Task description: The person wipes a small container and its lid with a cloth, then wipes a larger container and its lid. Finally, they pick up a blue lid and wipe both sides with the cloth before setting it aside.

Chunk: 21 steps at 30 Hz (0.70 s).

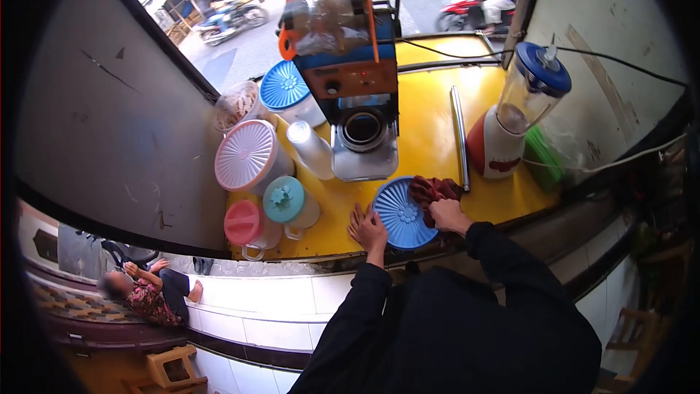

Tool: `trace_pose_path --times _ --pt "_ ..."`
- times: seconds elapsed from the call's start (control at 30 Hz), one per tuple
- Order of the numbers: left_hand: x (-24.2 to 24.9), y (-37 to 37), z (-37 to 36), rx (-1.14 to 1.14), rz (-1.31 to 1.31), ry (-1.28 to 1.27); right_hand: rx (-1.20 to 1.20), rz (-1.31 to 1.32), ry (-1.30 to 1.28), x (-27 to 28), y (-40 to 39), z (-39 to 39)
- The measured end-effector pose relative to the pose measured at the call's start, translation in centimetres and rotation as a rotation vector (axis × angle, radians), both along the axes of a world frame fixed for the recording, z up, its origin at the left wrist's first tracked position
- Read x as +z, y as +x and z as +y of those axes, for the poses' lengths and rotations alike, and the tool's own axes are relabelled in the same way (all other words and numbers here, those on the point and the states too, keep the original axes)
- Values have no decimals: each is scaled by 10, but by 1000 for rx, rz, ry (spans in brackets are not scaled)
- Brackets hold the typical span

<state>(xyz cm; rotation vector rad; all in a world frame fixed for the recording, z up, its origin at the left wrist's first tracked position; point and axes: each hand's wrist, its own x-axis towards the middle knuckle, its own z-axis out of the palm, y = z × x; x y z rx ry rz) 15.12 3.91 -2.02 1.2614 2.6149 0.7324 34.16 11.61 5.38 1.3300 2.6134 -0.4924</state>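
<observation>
On the yellow counter point(430, 138) near its front edge lies a round blue ribbed lid point(399, 213). My left hand point(367, 228) rests flat against the lid's left rim, fingers spread. My right hand point(446, 213) grips a dark red cloth point(432, 190) that lies on the lid's upper right edge. Both arms wear black sleeves.
A cup-sealing machine point(357, 80) stands behind the lid, a blender point(518, 113) at right, a metal rod point(459, 135) between them. Lidded containers, pink point(246, 155), teal point(286, 201), blue point(286, 86), crowd the left. A person point(149, 293) sits below the counter; motorbikes pass beyond.
</observation>
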Motion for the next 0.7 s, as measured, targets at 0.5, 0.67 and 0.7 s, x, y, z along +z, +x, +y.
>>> trace_pose_path --times 0.5,0.67,0.7 --pt "1 0 -1 0 -5 1 42 165 125 -21 -39 2" --pt "4 2 -1 -6 -4 -31 68 -25 13 4 -6 -6" --pt "5 2 -1 -8 7 -41 72 -29 10 2 -7 -6"
